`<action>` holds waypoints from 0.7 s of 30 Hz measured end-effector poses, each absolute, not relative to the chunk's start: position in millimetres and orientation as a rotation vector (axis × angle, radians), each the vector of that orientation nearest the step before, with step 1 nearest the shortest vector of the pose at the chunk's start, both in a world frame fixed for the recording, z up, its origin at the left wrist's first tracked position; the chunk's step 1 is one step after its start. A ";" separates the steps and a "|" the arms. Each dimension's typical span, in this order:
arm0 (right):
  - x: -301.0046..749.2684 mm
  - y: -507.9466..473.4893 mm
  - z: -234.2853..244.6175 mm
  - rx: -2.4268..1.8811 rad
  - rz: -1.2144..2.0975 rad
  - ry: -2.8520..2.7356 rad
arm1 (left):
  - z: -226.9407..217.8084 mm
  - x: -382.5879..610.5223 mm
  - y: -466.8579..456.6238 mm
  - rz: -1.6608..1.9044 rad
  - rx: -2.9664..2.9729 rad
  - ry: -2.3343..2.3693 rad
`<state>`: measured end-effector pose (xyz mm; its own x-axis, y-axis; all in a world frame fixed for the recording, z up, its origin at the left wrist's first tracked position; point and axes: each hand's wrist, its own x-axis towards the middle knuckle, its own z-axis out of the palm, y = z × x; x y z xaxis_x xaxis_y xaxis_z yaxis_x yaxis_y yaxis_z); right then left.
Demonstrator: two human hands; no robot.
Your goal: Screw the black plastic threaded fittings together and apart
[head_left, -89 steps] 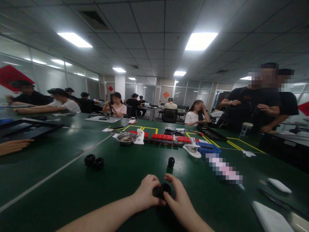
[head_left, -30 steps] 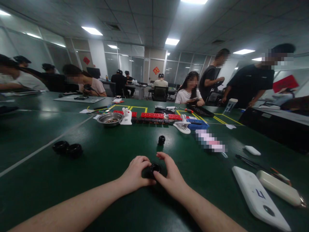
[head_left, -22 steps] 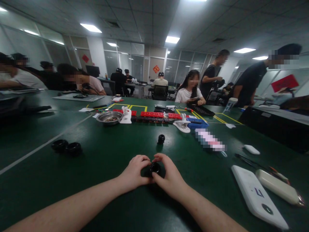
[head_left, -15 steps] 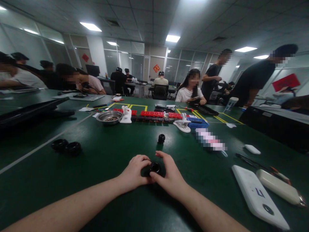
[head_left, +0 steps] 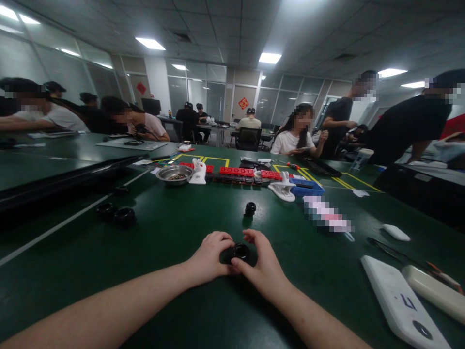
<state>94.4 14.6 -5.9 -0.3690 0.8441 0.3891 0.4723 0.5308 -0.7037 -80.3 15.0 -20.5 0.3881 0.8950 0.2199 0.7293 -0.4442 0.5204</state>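
A black cable gland [head_left: 240, 251], its round opening facing up, is between my two hands low over the green table. My left hand [head_left: 210, 254] curls round its left side, with the thumb on the near side and the fingertips behind. My right hand [head_left: 264, 264] curves round the right side, its thumb at the near rim and its index finger raised a little. The lower part of the gland is hidden. A second black gland [head_left: 250, 209] stands upright just beyond my hands. More black round fittings [head_left: 125, 216] lie to the left.
Farther out are a metal bowl [head_left: 175, 175] of small parts, white clamps [head_left: 283, 188], a red strip [head_left: 238, 171] and a blue tray [head_left: 307, 188]. At right lie a white device [head_left: 399, 295] and a cream handheld tool [head_left: 434, 291]. People sit and stand around the table.
The view has turned slightly left, so things appear farther right. My hands keep nearly the same hold round the gland. A seated person across the table has raised a hand.
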 end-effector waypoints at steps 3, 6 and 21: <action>95.0 16.2 -7.0 -1.023 0.674 -2.023 | -21.6 -79.6 14.9 0.700 2.320 1.407; 96.5 14.9 -3.6 -0.910 0.740 -2.071 | -22.9 -80.5 14.9 0.717 2.325 1.398; 96.2 13.5 -1.9 -0.860 0.834 -2.105 | -20.3 -82.1 13.5 0.693 2.311 1.381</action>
